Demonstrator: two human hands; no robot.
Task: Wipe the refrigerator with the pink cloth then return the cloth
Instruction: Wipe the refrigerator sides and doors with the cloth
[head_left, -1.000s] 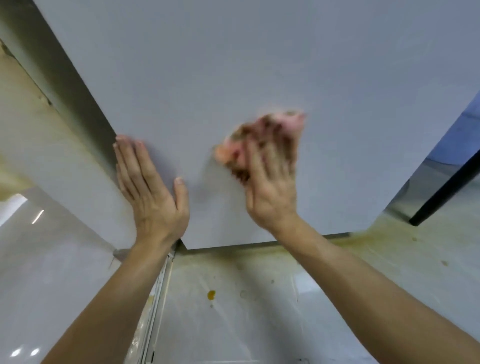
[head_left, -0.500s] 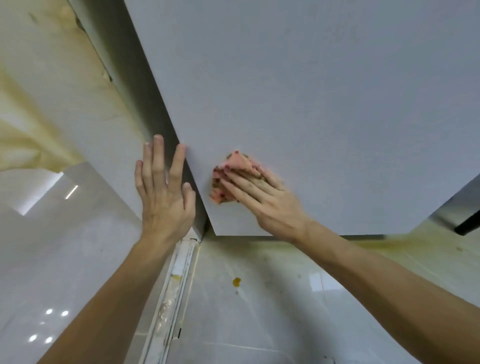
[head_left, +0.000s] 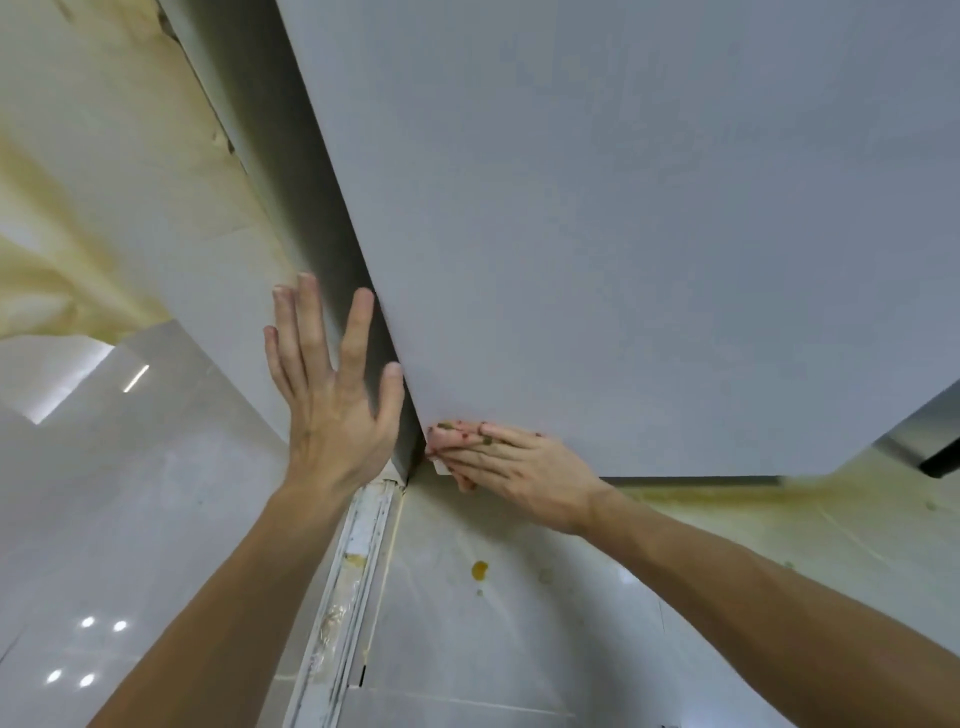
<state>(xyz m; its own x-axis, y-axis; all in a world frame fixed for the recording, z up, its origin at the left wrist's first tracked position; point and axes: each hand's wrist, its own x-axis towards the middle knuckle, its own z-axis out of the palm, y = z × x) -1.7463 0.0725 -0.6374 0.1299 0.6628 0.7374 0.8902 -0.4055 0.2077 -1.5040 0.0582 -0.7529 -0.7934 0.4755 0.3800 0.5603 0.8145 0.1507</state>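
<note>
At the lower corner of the refrigerator, the right hand only presses the pink cloth with straight fingers, so it may slip off the edge; the left hand lies flat, empty.

Bare left grip, bare right grip, bare forearms.

Glossy pale floor tiles showed light reflections lower left. Orange-yellow spot lay near pale floor track holding yellowish residue. Yellowed staining ran along floor, right. Dark bar at right edge.
</note>
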